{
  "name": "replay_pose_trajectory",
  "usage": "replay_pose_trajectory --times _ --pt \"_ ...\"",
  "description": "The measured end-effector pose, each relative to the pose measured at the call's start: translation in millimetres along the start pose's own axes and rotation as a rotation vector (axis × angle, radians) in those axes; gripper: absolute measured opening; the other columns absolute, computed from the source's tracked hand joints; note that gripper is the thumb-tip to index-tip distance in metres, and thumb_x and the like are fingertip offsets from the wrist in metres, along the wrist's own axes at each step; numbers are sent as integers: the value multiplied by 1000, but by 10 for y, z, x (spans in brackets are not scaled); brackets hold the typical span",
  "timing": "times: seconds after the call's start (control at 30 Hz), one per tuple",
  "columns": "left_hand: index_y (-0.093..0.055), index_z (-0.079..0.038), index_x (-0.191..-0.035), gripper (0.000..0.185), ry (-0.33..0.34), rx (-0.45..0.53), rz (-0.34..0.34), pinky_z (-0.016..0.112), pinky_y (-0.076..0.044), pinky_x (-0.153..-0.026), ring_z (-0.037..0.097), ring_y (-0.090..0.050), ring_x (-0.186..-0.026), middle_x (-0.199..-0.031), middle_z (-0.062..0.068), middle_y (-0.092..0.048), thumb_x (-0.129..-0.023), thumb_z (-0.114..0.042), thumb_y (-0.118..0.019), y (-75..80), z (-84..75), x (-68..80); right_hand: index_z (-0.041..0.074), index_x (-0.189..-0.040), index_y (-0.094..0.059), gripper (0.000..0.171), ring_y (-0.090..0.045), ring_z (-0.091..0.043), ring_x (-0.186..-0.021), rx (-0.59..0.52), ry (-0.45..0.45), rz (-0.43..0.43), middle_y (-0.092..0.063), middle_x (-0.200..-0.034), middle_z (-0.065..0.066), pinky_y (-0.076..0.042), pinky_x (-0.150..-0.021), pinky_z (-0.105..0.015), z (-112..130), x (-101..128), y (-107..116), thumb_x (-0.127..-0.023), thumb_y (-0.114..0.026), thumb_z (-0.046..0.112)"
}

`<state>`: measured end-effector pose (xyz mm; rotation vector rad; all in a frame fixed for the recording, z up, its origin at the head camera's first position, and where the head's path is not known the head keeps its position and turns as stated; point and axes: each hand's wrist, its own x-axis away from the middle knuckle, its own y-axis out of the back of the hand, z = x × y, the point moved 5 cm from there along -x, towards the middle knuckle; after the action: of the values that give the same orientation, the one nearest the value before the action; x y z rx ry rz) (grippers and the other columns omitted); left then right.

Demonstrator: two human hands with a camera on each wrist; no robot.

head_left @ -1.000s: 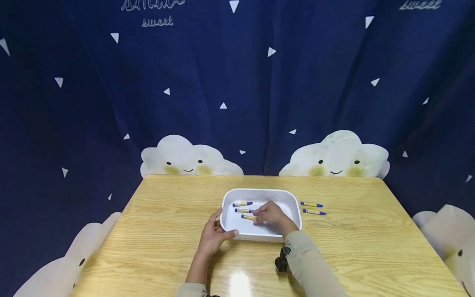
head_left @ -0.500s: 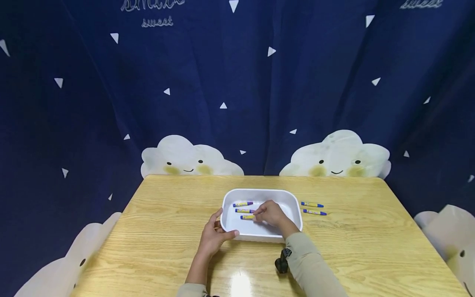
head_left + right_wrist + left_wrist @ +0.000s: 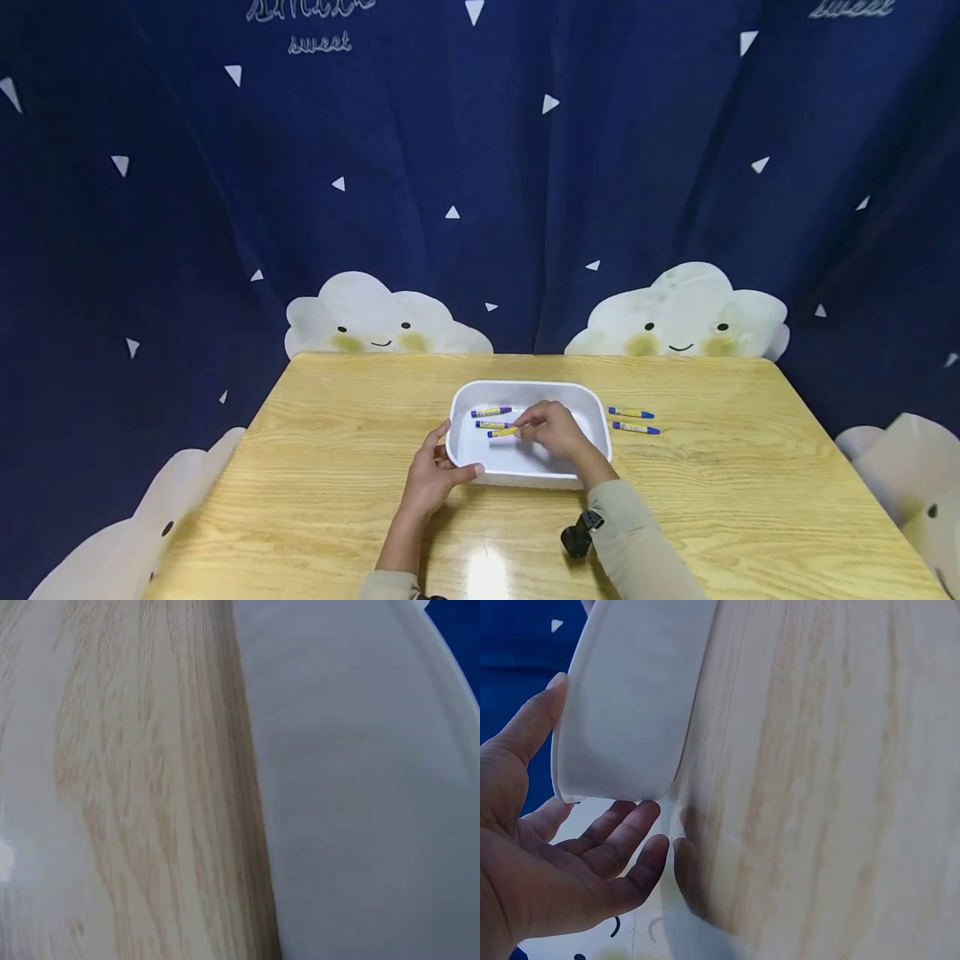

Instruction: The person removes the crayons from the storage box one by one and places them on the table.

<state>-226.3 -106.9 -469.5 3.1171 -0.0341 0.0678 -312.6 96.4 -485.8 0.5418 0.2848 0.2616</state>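
Observation:
A white plastic tray (image 3: 529, 480) stands on the wooden table. My left hand (image 3: 432, 477) holds its near left corner; in the left wrist view the thumb (image 3: 536, 720) touches the rim and the fingers lie loosely bent by the side wall. Inside the tray, my right hand (image 3: 553, 429) pinches a yellow-wrapped crayon (image 3: 501, 432) by its right end. That crayon tilts slightly off the tray floor, with a shadow under it. Beyond it lie a crayon with a purple tip (image 3: 491, 412) and another crayon (image 3: 491, 425). The right wrist view shows the tray's outer wall (image 3: 360, 787), not the hand.
Two blue-tipped crayons, a farther one (image 3: 632, 412) and a nearer one (image 3: 636, 428), lie on the table (image 3: 720, 492) right of the tray. A dark blue curtain (image 3: 420, 150) with clouds hangs behind the table. A small black camera (image 3: 579, 537) sits at my right wrist.
My right hand has risen a little and shifted slightly right. The pinched crayon has gone from lying flat to tilted, its right end raised. My left hand stays put.

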Motion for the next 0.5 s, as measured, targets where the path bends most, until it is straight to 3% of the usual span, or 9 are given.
replay_pose_trajectory --times 0.13,0.3,0.5 --pt "-29 5 -142 91 10 -3 -5 28 -52 -69 41 -56 -92 -105 33 -47 -66 5 -80 2 -1 8 5 -82 -73 8 -57 -14 -75 -24 74 -34 -62 -78 1 -48 -71 -35 32 75 88 -74 -75 3" --pt "-28 5 -142 91 14 7 1 29 -52 -69 39 -57 -92 -106 33 -46 -67 5 -80 -1 -7 14 5 -83 -72 7 -57 -13 -77 -78 69 -69 -64 -81 -1 -49 -66 -29 113 169 189 -76 -75 4" --pt "-28 6 -142 90 -3 17 3 29 -52 -70 43 -56 -93 -105 33 -46 -67 8 -78 4 -15 -2 -3 -80 -71 7 -57 -23 -82 -105 104 -130 -65 -87 -13 -46 -62 -29 422 308 368 -74 -73 -5"
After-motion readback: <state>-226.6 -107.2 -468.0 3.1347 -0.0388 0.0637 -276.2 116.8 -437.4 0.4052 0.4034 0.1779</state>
